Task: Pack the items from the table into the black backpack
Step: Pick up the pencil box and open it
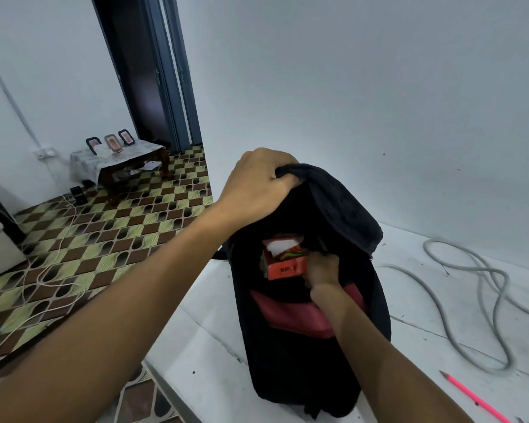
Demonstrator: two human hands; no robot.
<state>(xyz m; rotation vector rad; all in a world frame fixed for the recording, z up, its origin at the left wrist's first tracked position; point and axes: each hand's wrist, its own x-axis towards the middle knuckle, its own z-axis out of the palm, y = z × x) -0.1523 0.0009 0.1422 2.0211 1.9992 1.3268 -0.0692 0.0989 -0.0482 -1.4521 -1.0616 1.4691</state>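
The black backpack stands upright on the white table, its main compartment unzipped. My left hand grips the top flap and holds it up and back. My right hand is inside the opening, fingers curled on the right side of an orange-red box that sits in the bag with white paper showing at its top. A red inner pocket lies below the box. A pink pencil lies on the table at the lower right.
A grey cable loops over the table to the right of the bag. The white wall is close behind. Left of the table lies a patterned floor with white cords and a small low table with framed pictures.
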